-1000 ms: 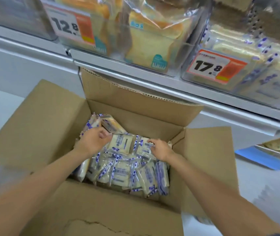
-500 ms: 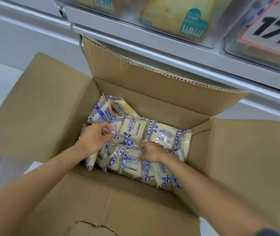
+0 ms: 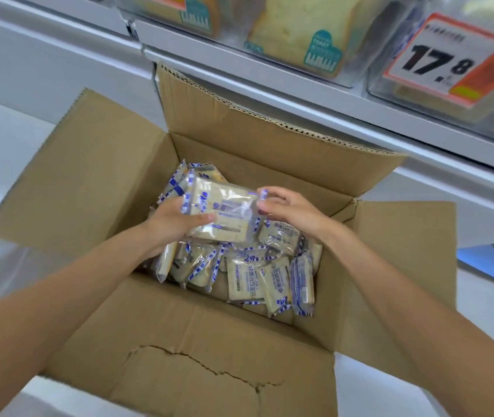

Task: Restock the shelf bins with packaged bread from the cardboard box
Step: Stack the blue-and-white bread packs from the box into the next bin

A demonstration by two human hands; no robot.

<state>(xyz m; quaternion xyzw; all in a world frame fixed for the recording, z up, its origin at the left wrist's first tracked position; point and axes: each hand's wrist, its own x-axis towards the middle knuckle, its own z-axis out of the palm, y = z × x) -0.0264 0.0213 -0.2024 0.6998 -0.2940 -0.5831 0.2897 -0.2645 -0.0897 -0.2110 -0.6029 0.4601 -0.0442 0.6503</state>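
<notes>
An open cardboard box (image 3: 95,188) stands below the shelf, holding several clear bread packets with blue-and-white edges (image 3: 257,278). Both hands hold one such bread packet (image 3: 224,212) lifted just above the pile. My left hand (image 3: 176,221) grips its left side from below, thumb on top. At the packet's right end my right hand (image 3: 287,209) pinches the sealed edge. Above, a clear shelf bin (image 3: 438,94) carries a 17.8 price tag (image 3: 444,61).
The neighbouring clear bin holds bagged toast loaves (image 3: 296,40). The white shelf rail (image 3: 299,94) runs diagonally right above the box's rear flap (image 3: 239,115). The front flap is torn (image 3: 203,365). A blue item (image 3: 492,266) sits low at the right.
Both hands have come together on one packet and raised it off the pile; before, they were apart, reaching among the packets. The view shifted closer to the shelf.
</notes>
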